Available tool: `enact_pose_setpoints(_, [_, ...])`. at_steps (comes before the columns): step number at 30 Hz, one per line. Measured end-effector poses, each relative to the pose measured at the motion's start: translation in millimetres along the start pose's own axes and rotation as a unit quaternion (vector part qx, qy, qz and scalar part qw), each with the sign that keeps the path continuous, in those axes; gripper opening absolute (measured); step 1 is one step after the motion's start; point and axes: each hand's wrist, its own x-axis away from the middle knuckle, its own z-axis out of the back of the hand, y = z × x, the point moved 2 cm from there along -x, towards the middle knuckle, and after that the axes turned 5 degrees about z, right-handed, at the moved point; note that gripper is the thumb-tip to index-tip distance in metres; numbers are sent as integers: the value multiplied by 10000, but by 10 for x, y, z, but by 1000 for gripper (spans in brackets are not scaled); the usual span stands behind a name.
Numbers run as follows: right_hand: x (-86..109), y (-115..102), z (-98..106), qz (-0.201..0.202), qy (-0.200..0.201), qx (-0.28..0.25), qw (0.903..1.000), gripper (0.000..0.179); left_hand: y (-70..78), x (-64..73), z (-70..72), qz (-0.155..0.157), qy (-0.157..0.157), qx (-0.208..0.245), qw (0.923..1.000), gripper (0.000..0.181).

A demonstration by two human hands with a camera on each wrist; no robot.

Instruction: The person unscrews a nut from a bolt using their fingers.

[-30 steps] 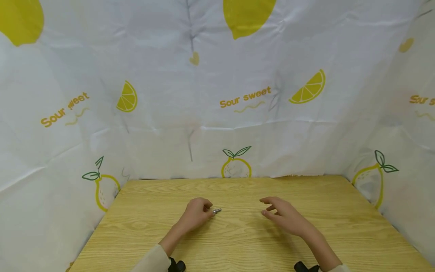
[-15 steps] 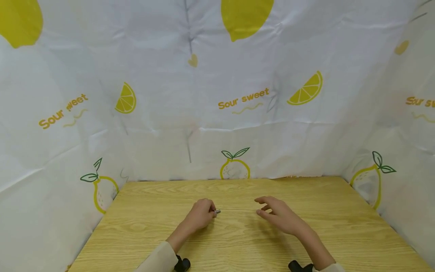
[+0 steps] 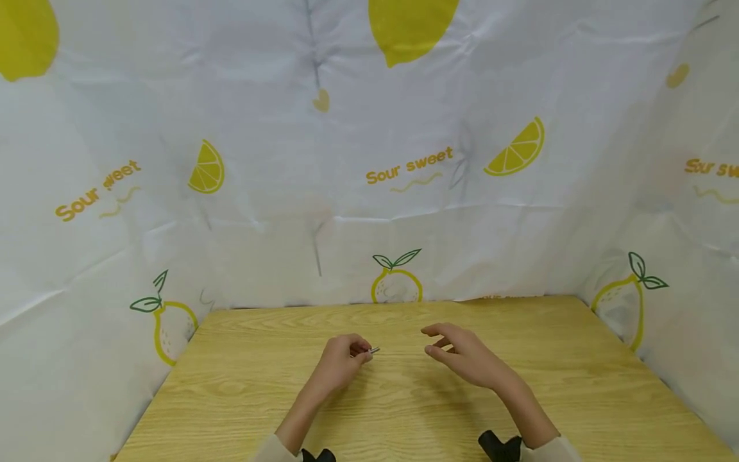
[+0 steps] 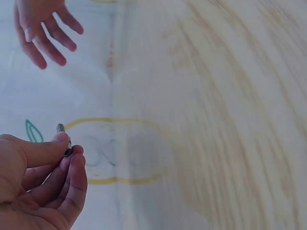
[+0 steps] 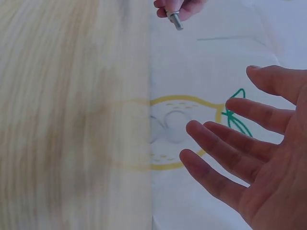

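A small silver metal bolt (image 3: 375, 350) is pinched between the thumb and fingers of my left hand (image 3: 339, 362), above the wooden table. Its shank points towards the right hand in the head view. In the left wrist view the bolt (image 4: 60, 128) sticks up past the thumb, its head partly covered by the fingertips. The right wrist view shows the shank of the bolt (image 5: 177, 21) at the top. My right hand (image 3: 470, 359) hovers to the right, apart from the bolt. Its fingers are spread and relaxed, with nothing in them.
The wood-grain table (image 3: 260, 410) lies under both hands. A white sheet with lemon prints (image 3: 277, 244) hangs along its back edge and both sides. Dark wrist-worn devices (image 3: 499, 446) show at the bottom near the sleeves.
The right hand has moved left, narrowing the gap between the hands. The left hand, still pinching the bolt, has shifted slightly right, and its fingers have changed their hold a little.
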Motion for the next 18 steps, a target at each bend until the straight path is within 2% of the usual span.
enact_pose_setpoints(7, [-69, -81, 54, 37, 63, -194, 9998, 46, 172, 64, 27, -285, 258, 304, 9988, 10])
enact_pose_setpoints(18, [-126, -181, -45, 445, -195, -578, 9971, 37, 400, 157, 87, -419, 303, 734, 9960, 8])
